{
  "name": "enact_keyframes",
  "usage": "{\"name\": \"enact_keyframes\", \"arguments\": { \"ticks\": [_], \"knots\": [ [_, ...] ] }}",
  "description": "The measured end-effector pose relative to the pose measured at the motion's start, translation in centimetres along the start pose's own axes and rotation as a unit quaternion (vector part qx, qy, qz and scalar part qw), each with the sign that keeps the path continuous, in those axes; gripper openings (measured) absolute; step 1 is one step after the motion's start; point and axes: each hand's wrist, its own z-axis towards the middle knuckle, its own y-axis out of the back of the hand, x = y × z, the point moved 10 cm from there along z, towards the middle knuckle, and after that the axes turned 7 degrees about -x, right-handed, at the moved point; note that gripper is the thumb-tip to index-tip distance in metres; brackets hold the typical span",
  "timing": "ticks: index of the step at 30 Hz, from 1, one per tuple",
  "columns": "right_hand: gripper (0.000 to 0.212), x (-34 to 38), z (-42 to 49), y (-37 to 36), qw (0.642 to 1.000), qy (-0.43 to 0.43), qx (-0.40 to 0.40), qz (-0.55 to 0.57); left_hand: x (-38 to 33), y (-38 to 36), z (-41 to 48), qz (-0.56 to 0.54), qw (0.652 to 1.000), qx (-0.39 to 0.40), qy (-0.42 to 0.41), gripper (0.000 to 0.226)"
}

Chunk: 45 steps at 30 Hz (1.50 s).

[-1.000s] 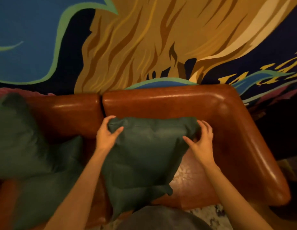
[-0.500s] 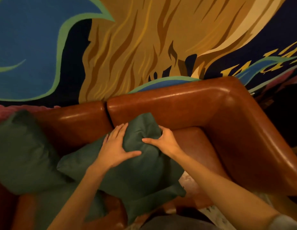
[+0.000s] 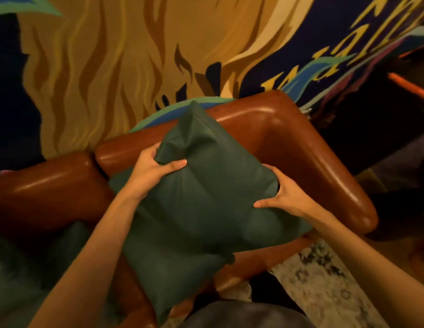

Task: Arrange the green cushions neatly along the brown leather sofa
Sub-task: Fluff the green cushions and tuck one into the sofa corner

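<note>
While one green cushion (image 3: 206, 197) is gripped at both sides, it is held tilted over the right end of the sofa (image 3: 301, 147), in the centre of the frame. Its top corner points up past the backrest toward the painted wall (image 3: 99, 67), and its lower edge hangs down toward the bottom of the frame, in front of the seat. The left hand (image 3: 151, 171) is clenched on the cushion's upper left edge, thumb laid across the front face and fingers wrapped behind. The right hand (image 3: 284, 197) is closed on the right edge, thumb on the front and fingers tucked round the side. Whether the cushion touches the backrest or seat cannot be told, since it hides what lies behind it.

A second cushion (image 3: 24, 268) is seen at the lower left of the frame, lying on the seat, dim and partly cut off by the left forearm. A patterned rug (image 3: 324, 275) shows at the lower right, beside the sofa's front.

The step in hand is judged to be the placing of this cushion at the sofa's right end, near the armrest (image 3: 334, 176); it has not yet been set down. For the next move, the cushion would need to be turned square, lowered so its bottom edge meets the seat, and leaned against the backrest in the corner. Only then should both grips be let go, and the face could be smoothed. The cushion at the lower left is likely to need straightening afterwards.
</note>
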Motion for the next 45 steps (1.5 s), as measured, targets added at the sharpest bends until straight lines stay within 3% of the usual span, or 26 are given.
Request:
{"name": "enact_keyframes", "arguments": {
  "ticks": [4,7,10,13,16,18,22,24,26,28,30,34,36,38,45],
  "knots": [
    [0.078,-4.1,-0.5,6.6,0.995,-0.014,-0.096,0.005,2.3,-7.6,4.4,0.047,0.998,0.028,0.025,0.063],
    [0.062,-9.2,0.1,9.7,0.99,-0.045,-0.133,0.007,7.1,-13.8,6.0,0.072,0.994,0.003,0.078,0.062],
    [0.053,-14.5,1.8,10.6,0.985,-0.113,-0.132,-0.018,14.3,-20.7,4.2,0.101,0.971,-0.016,0.216,0.063],
    [0.049,-20.3,3.5,10.9,0.975,-0.174,-0.138,-0.021,19.1,-29.4,0.1,0.064,0.932,0.034,0.356,0.072],
    [0.053,-24.8,4.2,11.6,0.968,-0.209,-0.141,-0.015,21.7,-35.4,-2.4,0.068,0.906,0.062,0.413,0.076],
    [0.06,-27.2,3.9,11.5,0.968,-0.229,-0.102,-0.013,23.0,-37.7,-3.7,0.043,0.878,0.054,0.473,0.08],
    [0.106,-31.0,3.3,11.9,0.962,-0.257,-0.023,-0.09,24.3,-41.1,-4.8,-0.009,0.84,0.042,0.541,0.078],
    [0.119,-30.9,3.9,12.0,0.965,-0.233,-0.01,-0.121,24.8,-41.3,-4.4,-0.004,0.833,0.022,0.552,0.074],
    [0.128,-29.8,4.9,11.0,0.971,-0.197,0.025,-0.134,25.1,-40.0,-2.9,0.034,0.847,-0.023,0.53,0.087],
    [0.125,-29.1,5.8,9.8,0.97,-0.187,0.063,-0.144,24.3,-38.1,0.1,0.058,0.88,-0.078,0.465,0.106],
    [0.111,-28.5,6.3,9.4,0.97,-0.169,0.066,-0.161,22.6,-37.2,3.5,0.067,0.904,-0.096,0.412,0.11],
    [0.096,-27.2,6.2,10.4,0.978,-0.133,0.034,-0.155,20.5,-35.7,9.6,0.158,0.91,-0.099,0.371,0.065],
    [0.099,-26.9,6.7,11.0,0.98,-0.134,0.016,-0.145,19.8,-35.0,11.4,0.172,0.911,-0.1,0.36,0.036],
    [0.108,-26.7,7.4,11.4,0.98,-0.141,0.007,-0.138,19.0,-34.6,13.1,0.163,0.918,-0.115,0.344,0.026],
    [0.141,-30.6,5.3,10.0,0.961,-0.239,0.081,-0.111,19.1,-35.5,9.8,-0.035,0.927,-0.169,0.333,0.071]
  ]
}}
